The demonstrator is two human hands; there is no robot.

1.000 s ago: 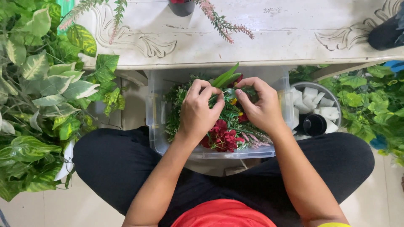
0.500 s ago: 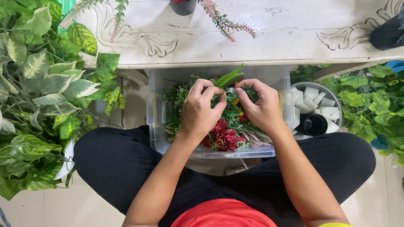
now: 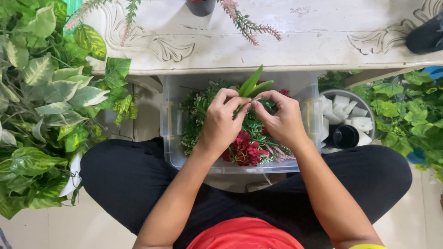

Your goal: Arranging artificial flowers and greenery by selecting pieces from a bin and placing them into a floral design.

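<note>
White carved worktop (image 3: pixel 300 41) spans the top. Below its edge, a clear plastic bin (image 3: pixel 171 133) of artificial greenery and red flowers (image 3: pixel 244 150) rests by the seated person's lap. Above the bin, left hand (image 3: pixel 221 124) and right hand (image 3: pixel 281 120) meet, fingers pinched closed on a green leaf sprig (image 3: pixel 253 85) pointing upward.

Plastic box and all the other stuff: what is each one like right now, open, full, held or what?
Clear plastic box: open, no lid, full of greenery and red flowers.
Green leaf sprig: pinched between both hands, sticking up.
Left hand: fingers closed on the sprig.
Right hand: fingers closed on the sprig.
Round tub: open, holding white blocks and a black cup.
</note>
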